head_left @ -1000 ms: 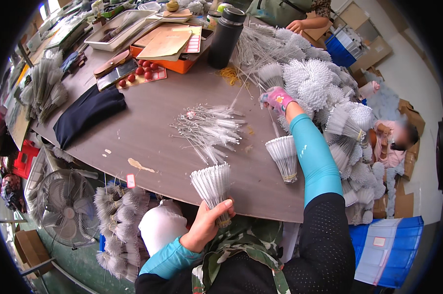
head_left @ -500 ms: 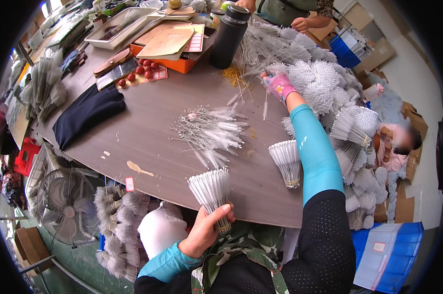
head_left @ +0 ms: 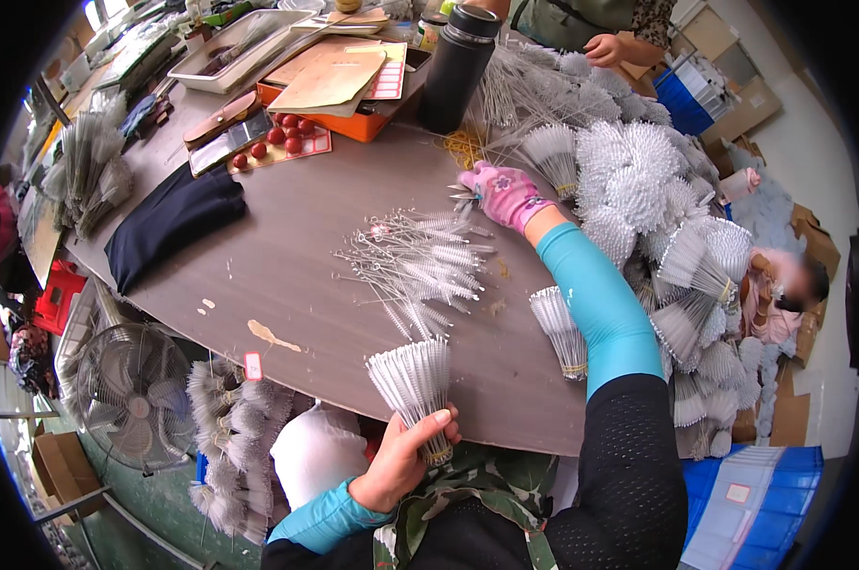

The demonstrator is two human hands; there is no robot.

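Note:
My left hand [head_left: 403, 458] grips a fanned bundle of thin white wire brushes [head_left: 413, 385] by its bound end, at the near edge of the brown table [head_left: 287, 275]. My right hand [head_left: 504, 194], in a pink flowered glove, reaches out across the table and pinches a few brushes at the far end of a loose pile of brushes [head_left: 418, 261] lying flat in the table's middle. Another bound bundle [head_left: 559, 330] stands beside my right forearm.
Heaps of bundled white brushes [head_left: 639, 180] cover the table's right side. A black flask [head_left: 457, 66], an orange box with papers [head_left: 339, 85], red fruits [head_left: 282, 141] and a dark cloth [head_left: 168, 223] sit farther back. Another person's hand [head_left: 605, 47] works at the far edge. A floor fan [head_left: 130, 394] stands lower left.
My right hand has moved left and nearer, from the brush heaps down to the far end of the loose pile. My left hand keeps its hold on the bundle.

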